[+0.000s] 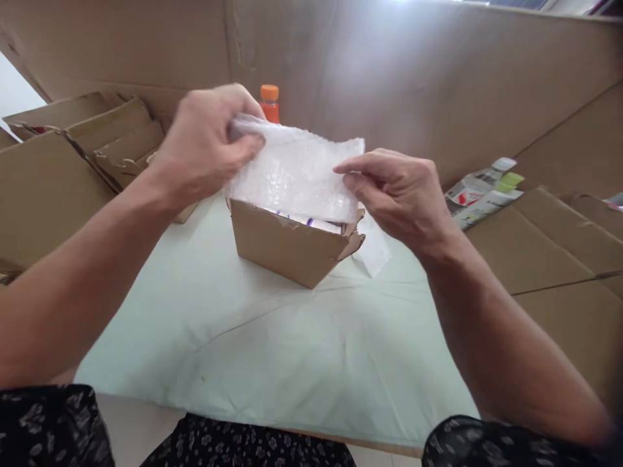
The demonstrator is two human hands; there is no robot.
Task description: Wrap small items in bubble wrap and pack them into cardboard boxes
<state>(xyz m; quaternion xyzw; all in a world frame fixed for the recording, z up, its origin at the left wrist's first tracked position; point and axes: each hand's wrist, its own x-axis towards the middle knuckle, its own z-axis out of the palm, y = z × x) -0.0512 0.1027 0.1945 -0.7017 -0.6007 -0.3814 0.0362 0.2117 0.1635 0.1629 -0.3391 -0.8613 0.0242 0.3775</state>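
A sheet of white bubble wrap [296, 168] is stretched between my two hands, just above an open cardboard box [287, 243]. My left hand [209, 139] grips its upper left corner, thumb in front and fingers behind. At the right edge, my right hand [394, 188] pinches the sheet between thumb and forefinger. Inside the box, white items with purple and blue marks [324, 225] show below the wrap's lower edge; most of the contents are hidden. The box stands upright on the pale green cloth, its torn-edged flaps at the right end.
Behind the wrap stands an orange-capped bottle [270, 104]. Another clear piece of plastic wrap [374, 250] lies right of the box. Larger cardboard boxes [48, 194] stand left; a box on the right [559, 246] has plastic bottles [481, 185] beside it. Tall cardboard [389, 78] walls the back.
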